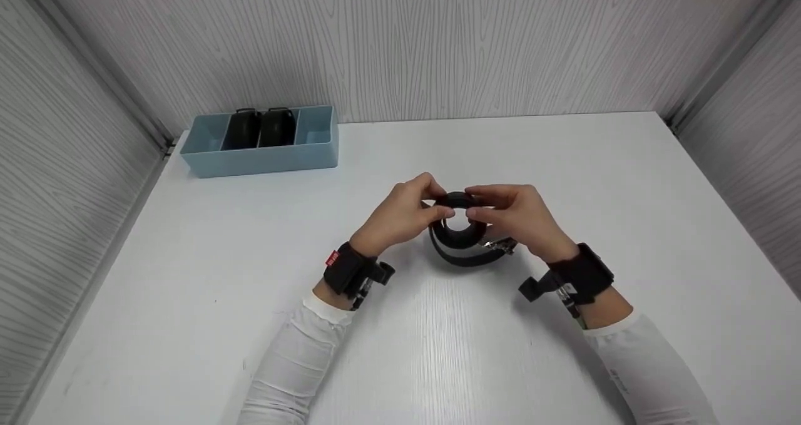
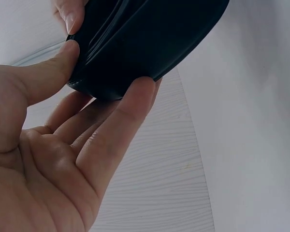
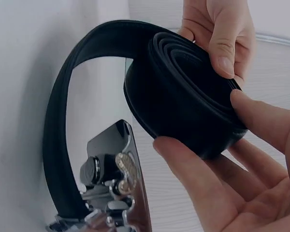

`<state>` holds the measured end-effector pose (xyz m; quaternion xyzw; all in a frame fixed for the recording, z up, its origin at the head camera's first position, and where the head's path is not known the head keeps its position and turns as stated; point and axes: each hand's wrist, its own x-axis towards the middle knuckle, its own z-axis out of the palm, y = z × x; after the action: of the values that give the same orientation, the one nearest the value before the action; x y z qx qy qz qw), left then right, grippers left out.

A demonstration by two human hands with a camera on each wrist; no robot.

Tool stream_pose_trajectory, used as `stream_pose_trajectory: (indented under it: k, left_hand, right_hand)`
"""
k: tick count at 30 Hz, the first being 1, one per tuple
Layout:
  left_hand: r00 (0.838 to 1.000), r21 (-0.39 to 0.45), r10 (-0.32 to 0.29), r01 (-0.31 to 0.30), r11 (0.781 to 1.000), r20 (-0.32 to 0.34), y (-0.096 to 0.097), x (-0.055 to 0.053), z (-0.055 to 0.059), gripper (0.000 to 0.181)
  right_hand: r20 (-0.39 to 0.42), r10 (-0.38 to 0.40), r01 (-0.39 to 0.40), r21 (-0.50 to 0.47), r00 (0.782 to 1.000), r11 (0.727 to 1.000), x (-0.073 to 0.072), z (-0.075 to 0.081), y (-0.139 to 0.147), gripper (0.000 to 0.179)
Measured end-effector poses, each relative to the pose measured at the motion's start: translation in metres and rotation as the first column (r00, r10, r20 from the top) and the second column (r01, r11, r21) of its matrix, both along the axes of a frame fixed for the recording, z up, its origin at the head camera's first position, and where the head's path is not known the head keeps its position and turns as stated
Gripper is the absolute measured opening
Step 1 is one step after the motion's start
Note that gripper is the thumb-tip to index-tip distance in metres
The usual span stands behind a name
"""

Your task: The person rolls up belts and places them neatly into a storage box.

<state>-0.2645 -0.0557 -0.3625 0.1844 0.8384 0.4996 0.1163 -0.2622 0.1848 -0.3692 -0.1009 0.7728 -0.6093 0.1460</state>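
A black belt [image 1: 460, 242], wound into a coil of several layers, is between both hands. My left hand [image 1: 400, 214] pinches the coil's left side, thumb on the inner edge and fingers beneath. On the right side, my right hand [image 1: 522, 220] grips the coil between thumb and fingers. One loose length of the belt [image 3: 55, 140] curves away from the coil in the right wrist view. It ends at a shiny metal buckle [image 3: 121, 179], which hangs near the right hand. In the left wrist view, the coil's dark outer face [image 2: 154, 43] lies against the left fingertips.
A light blue divided tray [image 1: 269, 160] stands at the back left of the white table [image 1: 413, 350]. Two black rounded items [image 1: 260, 129] fill its middle compartments. Behind the table rises a wood-grain panel [image 1: 407, 49], with side walls left and right.
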Motion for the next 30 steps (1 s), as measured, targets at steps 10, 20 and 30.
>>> stream_pose_trajectory:
  k: [10, 20, 30]
  left_hand:
    - [0.998, 0.018, 0.052, -0.052, 0.998, -0.032, 0.0006, -0.0002, 0.0002, 0.021]
    - [0.997, -0.097, -0.012, 0.005, 0.995, -0.072, -0.0007, 0.0011, 0.0021, 0.018]
    - [0.998, 0.016, 0.066, -0.066, 0.998, -0.012, -0.0009, 0.0001, 0.0007, 0.025]
  right_hand:
    - [-0.021, -0.064, 0.061, -0.101, 0.998, 0.993, -0.0031, -0.0033, 0.0002, 0.049]
    - [-0.01, 0.075, -0.075, 0.014, 0.997, 0.997, -0.0008, -0.0016, 0.0029, 0.049]
    - [-0.012, -0.027, 0.026, -0.087, 1.0, 0.996, -0.0021, -0.0025, 0.001, 0.049]
